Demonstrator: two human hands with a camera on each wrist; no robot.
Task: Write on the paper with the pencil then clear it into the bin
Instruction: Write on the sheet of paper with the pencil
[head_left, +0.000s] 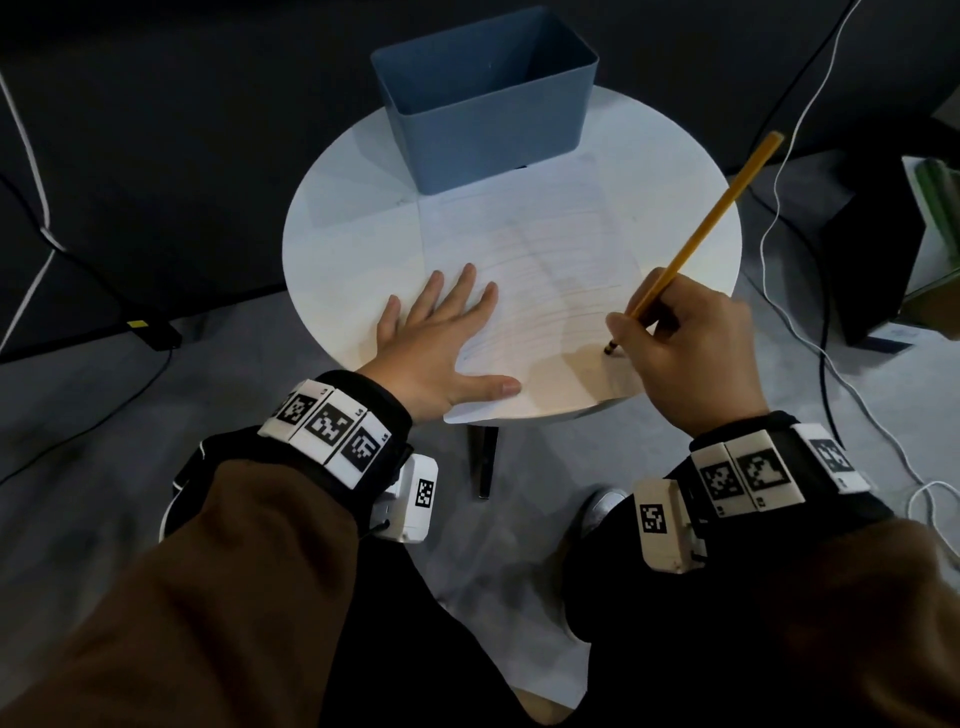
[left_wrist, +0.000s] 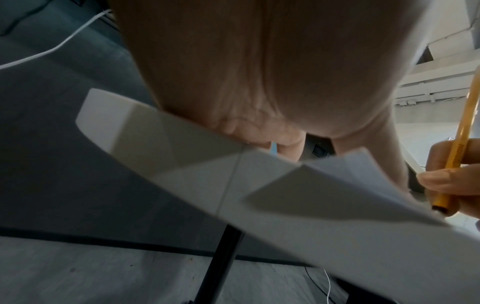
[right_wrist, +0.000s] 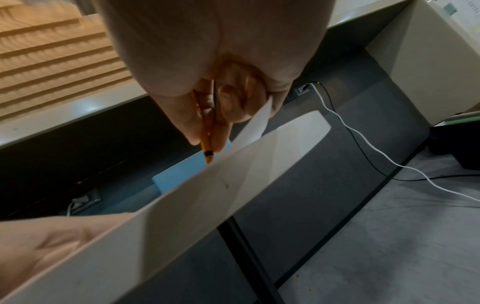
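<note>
Fingers (head_left: 631, 330) pinching pencil (head_left: 701, 228) (tip on paper (head_left: 545, 249))

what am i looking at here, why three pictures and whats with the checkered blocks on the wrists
No robot here: a person wears three cameras. The big picture comes from the head, the other two from the wrists, looking along each hand. The checkered blocks are wristbands strapped on with the wrist cameras.

On the round white table lie a sheet of paper and a blue bin behind it. The left hand presses flat on the paper. The right hand grips a yellow pencil, its tip down at the paper.
</note>
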